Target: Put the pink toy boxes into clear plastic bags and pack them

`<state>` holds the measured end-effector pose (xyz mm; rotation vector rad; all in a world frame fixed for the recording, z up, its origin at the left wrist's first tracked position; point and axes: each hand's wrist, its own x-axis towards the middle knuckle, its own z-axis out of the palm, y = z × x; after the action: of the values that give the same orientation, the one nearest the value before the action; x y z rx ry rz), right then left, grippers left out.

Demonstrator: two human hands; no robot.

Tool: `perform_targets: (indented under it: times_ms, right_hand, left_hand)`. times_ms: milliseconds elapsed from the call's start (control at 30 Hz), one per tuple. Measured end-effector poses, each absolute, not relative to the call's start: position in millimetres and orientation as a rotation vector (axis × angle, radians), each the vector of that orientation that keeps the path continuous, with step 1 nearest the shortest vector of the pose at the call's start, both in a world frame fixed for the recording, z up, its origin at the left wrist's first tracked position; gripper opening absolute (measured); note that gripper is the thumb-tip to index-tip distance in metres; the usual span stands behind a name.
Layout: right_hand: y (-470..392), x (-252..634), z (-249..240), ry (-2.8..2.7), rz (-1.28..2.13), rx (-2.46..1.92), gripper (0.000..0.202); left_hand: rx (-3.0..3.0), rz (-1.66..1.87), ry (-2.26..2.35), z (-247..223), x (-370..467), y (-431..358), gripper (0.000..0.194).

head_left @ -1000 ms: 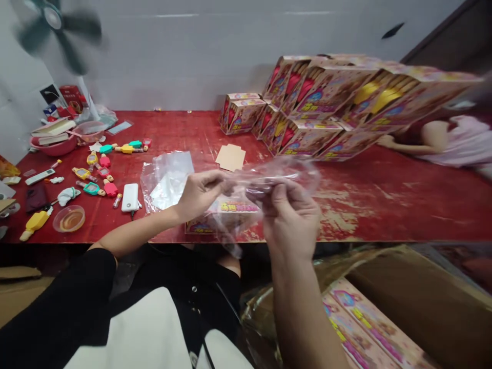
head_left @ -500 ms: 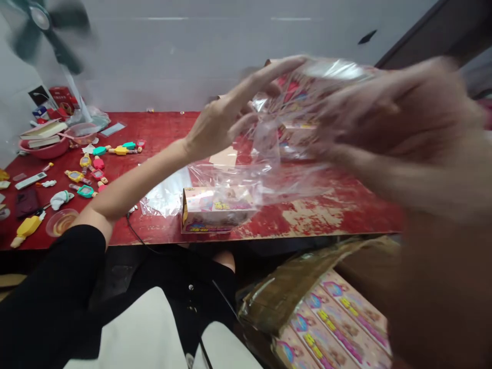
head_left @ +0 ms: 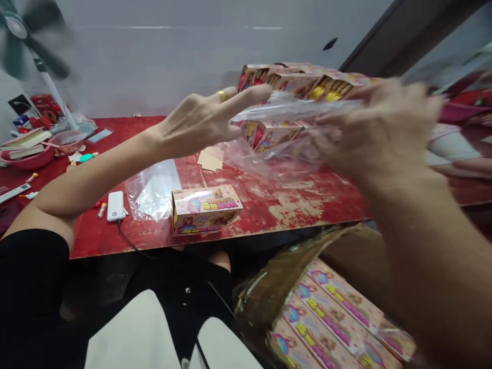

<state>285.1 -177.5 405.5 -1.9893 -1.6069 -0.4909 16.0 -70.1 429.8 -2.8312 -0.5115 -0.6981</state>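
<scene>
A clear plastic bag [head_left: 277, 161] is stretched in the air between my two hands, its mouth drawn wide. My left hand [head_left: 203, 120], wearing a gold ring, pinches one side of it with the index finger extended along the edge. On the other side my right hand [head_left: 378, 130], somewhat blurred, grips the bag with closed fingers. Below and left of the bag, a printed pink cardboard box [head_left: 205, 210] lies on the red table [head_left: 269, 205] close to the front edge. More clear plastic bags [head_left: 156, 189] lie flat to the left of that box.
Stacked open boxes with colourful toys [head_left: 295, 79] stand behind the bag. A carton [head_left: 342, 256] of packed boxes sits below the table at right. At left are a power bank [head_left: 116, 206] with a cable, a pink basin [head_left: 28, 159] and a fan [head_left: 17, 28]. Another person's arm [head_left: 474, 166] shows at right.
The bag has been pulled out taut sideways and is clear of the pink box, which it overlapped before. My view has turned to the right.
</scene>
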Motion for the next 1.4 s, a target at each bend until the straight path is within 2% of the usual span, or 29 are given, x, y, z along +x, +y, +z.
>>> perform_targets:
  times_ms: [67,167,300,367,467,567,633,700,767,900,1000,1100,1267,1333,1400]
  right_hand:
    - [-161.8,310.5,383.6,-1.717,-0.474,-2.106,0.032]
    - [-137.8,331.6,354.0,-1.850,-0.210,-1.886,0.033]
    - [-102.2,320.4,306.9,-1.660,-0.507,-1.903,0.046]
    - [-90.1,309.3,269.6,-1.662,-0.529,-2.003,0.052]
    - [-95.9,303.7,201.2,-1.841,-0.384,-1.963,0.044]
    - [-130.9,308.7,142.6,-1.948,-0.368,-1.626,0.030]
    - [-159.0,309.4,119.4,-1.924,-0.385,-1.427,0.029]
    - [-182.4,304.5,109.2,-1.897,-0.378,-1.355,0.030]
    - [-198.3,295.9,108.7,-1.875,-0.386,-1.369,0.037]
    - [-215.8,277.7,117.4,-1.900,-0.431,-1.340,0.059]
    - [-223.6,267.1,111.4,-1.971,-0.468,-1.341,0.075]
    - [-227.8,257.7,82.5,-2.013,-0.497,-1.408,0.081]
    - [-243.5,250.5,23.3,-2.057,-0.390,-1.446,0.078]
    - [-253.4,252.1,15.7,-2.071,-0.211,-1.427,0.069]
    - [-258.1,253.9,21.0,-1.852,-0.040,-1.467,0.050]
  left_hand:
    - [-2.814,-0.742,-0.644,413.3,10.9,-51.4,0.037]
    - [-2.739,-0.823,-0.757,379.6,8.2,-7.3,0.047]
    - [-2.663,-0.956,-0.917,302.8,12.4,45.7,0.059]
    - [-2.734,-1.048,-0.984,251.5,10.4,53.9,0.061]
    - [-2.934,-1.188,-0.958,177.4,-7.6,38.5,0.046]
    - [-2.990,-1.509,-0.706,130.8,-37.3,6.2,0.023]
    - [-2.942,-1.719,-0.613,121.7,-55.0,-12.9,0.022]
    - [-2.915,-1.766,-0.587,127.4,-67.3,-25.9,0.024]
    - [-2.965,-1.684,-0.490,141.4,-74.9,-34.1,0.028]
    - [-3.063,-1.526,-0.404,164.4,-85.0,-49.9,0.020]
    - [-2.989,-1.543,-0.344,160.2,-93.9,-67.0,0.015]
    - [-2.811,-1.367,-0.292,140.1,-101.8,-84.4,0.010]
    - [-2.656,-1.437,-0.412,107.1,-104.0,-105.3,0.014]
    - [-2.811,-1.459,-0.509,102.0,-102.4,-114.9,0.013]
    - [-2.976,-1.556,-0.750,102.4,-98.2,-128.4,0.011]
